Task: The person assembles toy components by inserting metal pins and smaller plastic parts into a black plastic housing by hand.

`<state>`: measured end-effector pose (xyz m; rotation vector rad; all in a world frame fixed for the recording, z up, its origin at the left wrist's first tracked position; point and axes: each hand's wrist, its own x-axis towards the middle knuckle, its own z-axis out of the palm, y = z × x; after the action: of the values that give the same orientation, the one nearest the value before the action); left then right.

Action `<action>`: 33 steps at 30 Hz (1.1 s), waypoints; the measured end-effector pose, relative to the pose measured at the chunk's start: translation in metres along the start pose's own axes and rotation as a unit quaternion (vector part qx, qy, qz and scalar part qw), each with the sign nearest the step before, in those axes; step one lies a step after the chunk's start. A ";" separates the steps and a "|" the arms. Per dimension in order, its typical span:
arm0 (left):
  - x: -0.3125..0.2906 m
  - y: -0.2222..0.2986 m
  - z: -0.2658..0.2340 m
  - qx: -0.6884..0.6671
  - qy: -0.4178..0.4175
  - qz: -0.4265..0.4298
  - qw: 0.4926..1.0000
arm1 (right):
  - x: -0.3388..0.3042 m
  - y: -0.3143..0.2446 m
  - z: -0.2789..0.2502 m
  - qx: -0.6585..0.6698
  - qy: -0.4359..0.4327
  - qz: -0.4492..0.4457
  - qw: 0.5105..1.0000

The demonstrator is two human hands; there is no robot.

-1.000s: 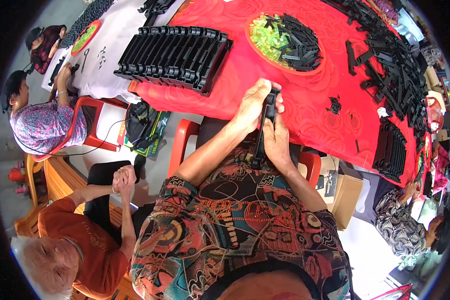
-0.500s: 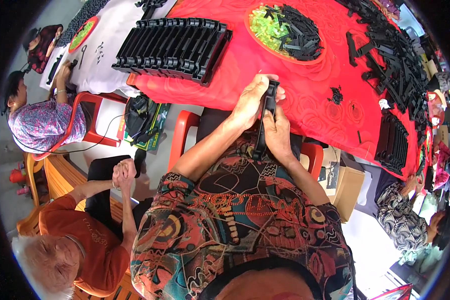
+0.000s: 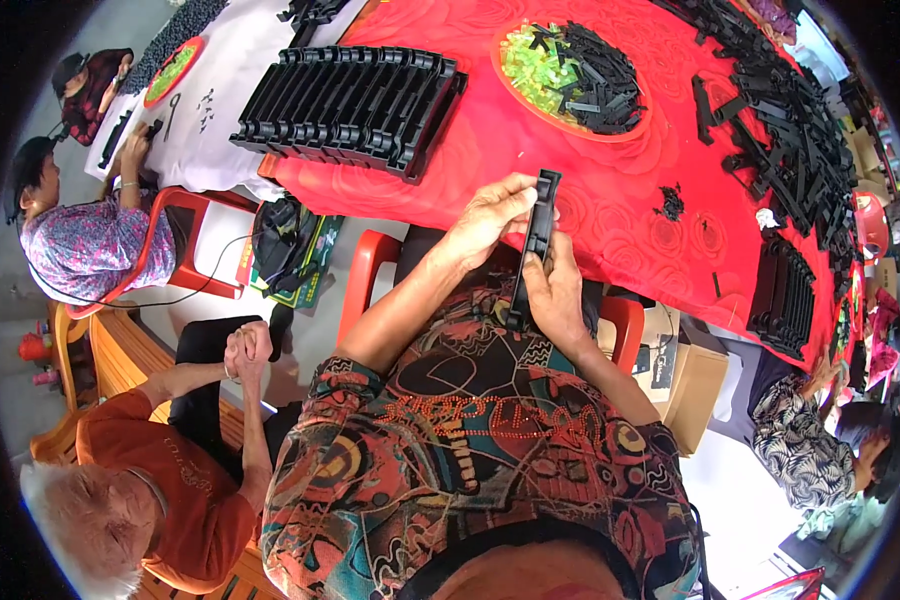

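A long, narrow black plastic part [image 3: 537, 245] is held upright between my hands, just off the table's near edge. My left hand [image 3: 492, 218] grips its upper half, thumb on the face. Lower down, my right hand [image 3: 555, 283] holds it from the other side, thumb pressed on its face. Beyond my hands stands an orange-rimmed basin [image 3: 502, 88] with translucent yellow-green pieces [image 3: 540, 62] on its left and small black strips [image 3: 602, 85] on its right. To the left lies a row of similar black parts [image 3: 345, 108].
A red cloth [image 3: 420, 195] covers the table. Loose black parts [image 3: 780, 140] are heaped at right, near another stacked row [image 3: 782, 295] and small black bits [image 3: 671, 204]. A person in orange [image 3: 170, 480] sits at my left; others work at the table ends.
The black part has tilted slightly, and more of its hollow face shows. My left hand has shifted a little left and down along with it. Both hands keep their grip.
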<state>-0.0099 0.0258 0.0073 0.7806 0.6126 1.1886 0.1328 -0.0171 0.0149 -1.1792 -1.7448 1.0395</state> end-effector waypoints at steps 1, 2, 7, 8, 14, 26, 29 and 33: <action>0.000 0.000 -0.001 0.001 0.000 0.000 1.000 | 0.000 0.008 0.003 0.004 0.014 -0.017 1.000; 0.000 0.001 0.003 -0.013 -0.003 0.005 1.000 | 0.000 0.005 0.002 0.004 0.014 -0.017 1.000; -0.004 0.011 0.011 -0.046 -0.034 0.014 0.998 | -0.001 -0.010 0.000 -0.004 0.039 0.010 0.999; -0.004 0.012 0.013 -0.064 -0.040 0.022 0.997 | -0.001 -0.010 0.000 -0.004 0.039 0.009 0.999; -0.007 0.018 0.017 -0.079 -0.056 0.037 0.995 | -0.003 -0.010 0.001 -0.024 0.062 0.000 0.998; -0.002 0.018 0.000 0.061 0.012 0.048 0.997 | 0.005 -0.006 -0.002 -0.051 -0.049 0.064 0.995; -0.003 0.024 0.004 0.208 0.128 0.093 0.965 | 0.010 -0.010 -0.008 -0.048 -0.071 0.057 0.995; -0.017 0.061 0.016 0.597 0.118 0.232 0.759 | 0.032 -0.008 -0.038 -0.139 -0.149 0.001 0.979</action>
<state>-0.0372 0.0167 0.0658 1.9698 1.5107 1.2733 0.1560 0.0195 0.0410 -1.2421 -2.1816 1.0379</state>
